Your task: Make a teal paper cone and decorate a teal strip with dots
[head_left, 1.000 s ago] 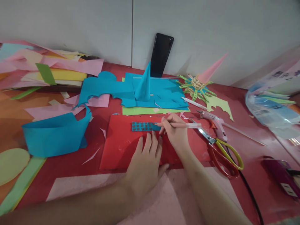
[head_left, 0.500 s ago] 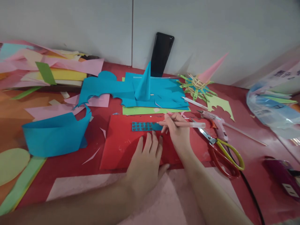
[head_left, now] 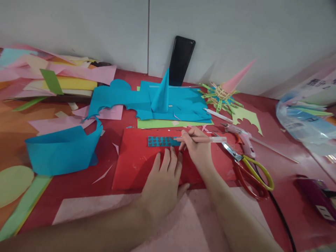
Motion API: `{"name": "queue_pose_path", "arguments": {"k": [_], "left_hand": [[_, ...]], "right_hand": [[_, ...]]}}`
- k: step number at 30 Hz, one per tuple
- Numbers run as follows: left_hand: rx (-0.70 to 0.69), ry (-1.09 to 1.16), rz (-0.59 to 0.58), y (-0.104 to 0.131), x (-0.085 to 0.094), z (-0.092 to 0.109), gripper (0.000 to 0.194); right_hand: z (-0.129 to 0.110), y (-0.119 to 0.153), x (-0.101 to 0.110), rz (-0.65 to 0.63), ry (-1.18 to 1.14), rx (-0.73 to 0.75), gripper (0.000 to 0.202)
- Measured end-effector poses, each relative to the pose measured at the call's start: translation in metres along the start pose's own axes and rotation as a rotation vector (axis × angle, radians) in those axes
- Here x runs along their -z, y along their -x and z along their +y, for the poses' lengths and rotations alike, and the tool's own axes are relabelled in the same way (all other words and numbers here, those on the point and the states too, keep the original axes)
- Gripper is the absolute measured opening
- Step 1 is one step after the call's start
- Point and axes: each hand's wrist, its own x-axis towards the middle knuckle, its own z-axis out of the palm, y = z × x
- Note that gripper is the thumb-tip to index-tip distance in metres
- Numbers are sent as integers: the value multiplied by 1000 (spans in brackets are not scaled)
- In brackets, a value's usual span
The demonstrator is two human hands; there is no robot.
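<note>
My right hand (head_left: 195, 145) is closed round a pinkish pen (head_left: 204, 139), whose tip points left onto a small blue strip (head_left: 160, 141). Rows of dark marks cover the left part of the strip; its right end is partly hidden by my right hand. The strip lies on a red board (head_left: 131, 161). My left hand (head_left: 165, 175) lies flat on the board with its fingers spread, the fingertips at the strip's lower edge.
Scissors (head_left: 237, 157) and a glue gun (head_left: 244, 138) lie right of the board. Behind it are blue paper pieces (head_left: 183, 101) with a cone (head_left: 161, 96), and a phone (head_left: 181, 61) against the wall. A blue paper band (head_left: 60, 150) stands left.
My right hand and the pen have shifted slightly to the left along the strip. My left hand has stayed in place.
</note>
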Motion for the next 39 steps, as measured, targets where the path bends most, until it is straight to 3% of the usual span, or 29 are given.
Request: {"name": "queue_pose_path", "arguments": {"k": [7,39], "left_hand": [[0,17,12,0,-1,0,60],[-4,11,-7,0,2,0,58]], "right_hand": [[-2,0,-1,41,-100,-44,27],[-1,0,-2,-53,-44,-26,27]]}}
